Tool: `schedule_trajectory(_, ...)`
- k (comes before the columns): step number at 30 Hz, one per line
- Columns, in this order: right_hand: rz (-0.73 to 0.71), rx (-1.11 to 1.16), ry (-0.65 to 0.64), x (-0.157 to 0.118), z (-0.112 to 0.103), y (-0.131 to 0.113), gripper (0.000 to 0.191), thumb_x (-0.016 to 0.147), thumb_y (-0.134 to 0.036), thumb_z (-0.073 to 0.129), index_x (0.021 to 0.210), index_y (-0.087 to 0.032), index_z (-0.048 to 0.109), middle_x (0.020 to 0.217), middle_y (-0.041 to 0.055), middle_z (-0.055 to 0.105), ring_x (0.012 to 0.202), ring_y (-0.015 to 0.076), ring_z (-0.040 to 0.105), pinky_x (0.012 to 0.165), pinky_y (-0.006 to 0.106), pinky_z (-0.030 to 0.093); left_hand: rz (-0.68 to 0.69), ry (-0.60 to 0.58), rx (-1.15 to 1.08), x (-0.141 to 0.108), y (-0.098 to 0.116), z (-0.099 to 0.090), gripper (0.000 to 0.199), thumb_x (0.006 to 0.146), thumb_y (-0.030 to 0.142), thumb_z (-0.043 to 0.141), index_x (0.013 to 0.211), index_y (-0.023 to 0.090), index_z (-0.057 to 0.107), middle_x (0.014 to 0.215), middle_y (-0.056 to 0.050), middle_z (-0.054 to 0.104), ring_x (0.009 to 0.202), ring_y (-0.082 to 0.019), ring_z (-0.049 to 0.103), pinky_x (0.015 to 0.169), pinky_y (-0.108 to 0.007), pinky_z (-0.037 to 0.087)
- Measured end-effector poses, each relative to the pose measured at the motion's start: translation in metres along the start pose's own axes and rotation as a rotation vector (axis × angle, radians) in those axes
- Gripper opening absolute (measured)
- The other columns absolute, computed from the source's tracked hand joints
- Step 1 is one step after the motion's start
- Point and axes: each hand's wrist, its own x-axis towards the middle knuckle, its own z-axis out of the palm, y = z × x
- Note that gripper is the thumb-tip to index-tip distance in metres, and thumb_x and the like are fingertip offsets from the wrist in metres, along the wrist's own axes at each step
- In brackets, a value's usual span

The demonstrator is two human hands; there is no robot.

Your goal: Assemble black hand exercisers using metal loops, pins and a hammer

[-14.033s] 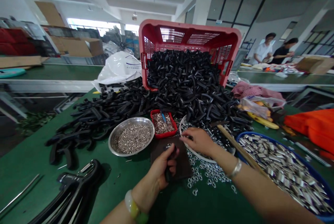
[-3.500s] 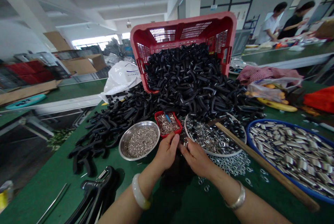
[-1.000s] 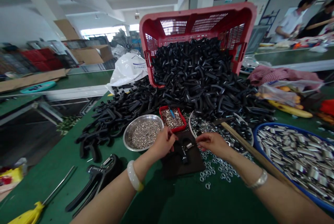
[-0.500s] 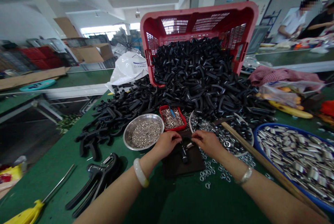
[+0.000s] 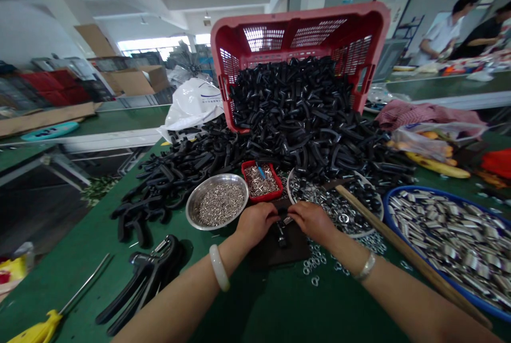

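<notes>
A black plastic handle [image 5: 281,241] with a curved top rests on a dark flat pad [image 5: 261,253] in front of me. My left hand [image 5: 257,221] is closed, its fingertips pinching the handle's upper left side. From the other side, my right hand [image 5: 314,220] has thumb and fingers pressed together at the handle's upper right. A small coiled spring [image 5: 288,220] shows by the right fingertips. The exact contact under both sets of fingertips is partly hidden. Farther left on the green table lies a black hand grip [image 5: 146,274] with a spring between its two legs.
Behind the hands are a metal bowl of small pins [image 5: 191,210], a red tray [image 5: 275,194] and a white dish [image 5: 381,215] with a hammer [image 5: 375,220] across it. A blue basin [image 5: 387,210] holds springs. A tipped red crate [image 5: 299,13] spills black handles. A yellow-handled screwdriver [image 5: 43,327] lies left.
My right fingertips have moved slightly down and left, closer to the spring and to my left hand. The view has shifted a little; the handle stays on the pad.
</notes>
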Motion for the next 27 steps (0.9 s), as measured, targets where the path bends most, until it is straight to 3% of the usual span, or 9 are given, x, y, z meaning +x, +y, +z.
schedule_trajectory(6, -0.076, -0.006, 0.139, -0.016, 0.009, 0.004, 0.016, 0.082, -0.021, 0.047, 0.083, -0.018, 0.063, 0.084, 0.0072, 0.062, 0.082, 0.0175, 0.056, 0.075, 0.03, 0.045, 0.011, 0.012, 0.125, -0.015, 0.002, 0.002, 0.029, 0.084, 0.041, 0.039, 0.091, 0.023, 0.06, 0.098, -0.004, 0.059, 0.087, -0.017, 0.054, 0.074, -0.028, 0.042)
schedule_trajectory(10, -0.077, -0.097, 0.128, -0.025, 0.008, -0.001, 0.025, 0.081, -0.019, 0.045, 0.101, -0.018, 0.061, 0.095, 0.0094, 0.06, 0.095, 0.0218, 0.051, 0.083, 0.037, 0.042, 0.095, 0.092, 0.135, -0.028, 0.005, -0.002, 0.063, 0.064, 0.068, 0.048, 0.107, 0.023, 0.053, 0.123, -0.007, 0.045, 0.11, -0.027, 0.04, 0.094, -0.043, 0.03)
schedule_trajectory(12, -0.06, -0.128, 0.078, -0.025, 0.003, -0.001, 0.027, 0.081, -0.021, 0.046, 0.104, -0.02, 0.06, 0.098, 0.0088, 0.06, 0.098, 0.0225, 0.05, 0.084, 0.038, 0.042, 0.102, 0.092, 0.117, -0.031, 0.004, -0.002, 0.073, 0.055, 0.07, 0.053, 0.11, 0.022, 0.05, 0.125, -0.008, 0.044, 0.114, -0.029, 0.036, 0.099, -0.046, 0.021)
schedule_trajectory(15, -0.077, -0.177, 0.019, -0.026, -0.015, 0.01, 0.029, 0.081, -0.027, 0.046, 0.106, -0.021, 0.059, 0.11, 0.0091, 0.056, 0.104, 0.023, 0.048, 0.087, 0.039, 0.04, 0.078, 0.03, 0.062, -0.029, 0.002, 0.0, 0.073, 0.053, 0.066, 0.059, 0.108, 0.02, 0.05, 0.115, -0.009, 0.051, 0.109, -0.027, 0.042, 0.1, -0.045, 0.02)
schedule_trajectory(17, -0.001, -0.29, 0.033, -0.034, -0.034, 0.027, 0.034, 0.08, -0.029, 0.045, 0.11, -0.019, 0.056, 0.119, 0.0116, 0.051, 0.107, 0.0264, 0.046, 0.086, 0.043, 0.04, 0.053, 0.004, 0.029, -0.025, 0.0, 0.0, 0.079, 0.049, 0.066, 0.06, 0.112, 0.02, 0.047, 0.114, -0.009, 0.052, 0.107, -0.027, 0.045, 0.099, -0.044, 0.022)
schedule_trajectory(19, 0.212, -0.467, 0.052, -0.051, -0.055, 0.051, 0.038, 0.077, -0.03, 0.045, 0.112, -0.018, 0.054, 0.118, 0.0152, 0.051, 0.103, 0.0316, 0.049, 0.078, 0.049, 0.043, 0.033, -0.004, 0.022, -0.02, -0.002, 0.001, 0.091, 0.046, 0.069, 0.059, 0.12, 0.019, 0.041, 0.119, -0.01, 0.049, 0.109, -0.028, 0.043, 0.099, -0.043, 0.023)
schedule_trajectory(21, 0.431, -0.596, -0.028, -0.071, -0.072, 0.074, 0.037, 0.073, -0.037, 0.048, 0.103, -0.019, 0.059, 0.101, 0.0172, 0.06, 0.089, 0.0352, 0.056, 0.066, 0.051, 0.044, 0.019, -0.026, 0.04, -0.016, -0.004, 0.003, 0.099, 0.043, 0.073, 0.057, 0.124, 0.018, 0.038, 0.122, -0.011, 0.046, 0.111, -0.029, 0.041, 0.098, -0.043, 0.024)
schedule_trajectory(24, 0.47, -0.514, -0.149, -0.095, -0.087, 0.098, 0.032, 0.072, -0.04, 0.046, 0.09, -0.019, 0.063, 0.086, 0.015, 0.064, 0.081, 0.031, 0.06, 0.067, 0.047, 0.046, 0.009, -0.053, 0.075, -0.012, -0.005, 0.004, 0.1, 0.04, 0.075, 0.055, 0.121, 0.018, 0.042, 0.12, -0.011, 0.047, 0.11, -0.03, 0.041, 0.096, -0.042, 0.026)
schedule_trajectory(27, 0.464, -0.264, -0.173, -0.1, -0.089, 0.103, 0.031, 0.071, -0.037, 0.047, 0.088, -0.018, 0.063, 0.083, 0.0125, 0.066, 0.075, 0.0261, 0.062, 0.067, 0.04, 0.048, 0.008, -0.047, 0.092, -0.011, -0.003, 0.005, 0.098, 0.04, 0.074, 0.056, 0.12, 0.019, 0.043, 0.118, -0.01, 0.048, 0.108, -0.03, 0.042, 0.095, -0.042, 0.027)
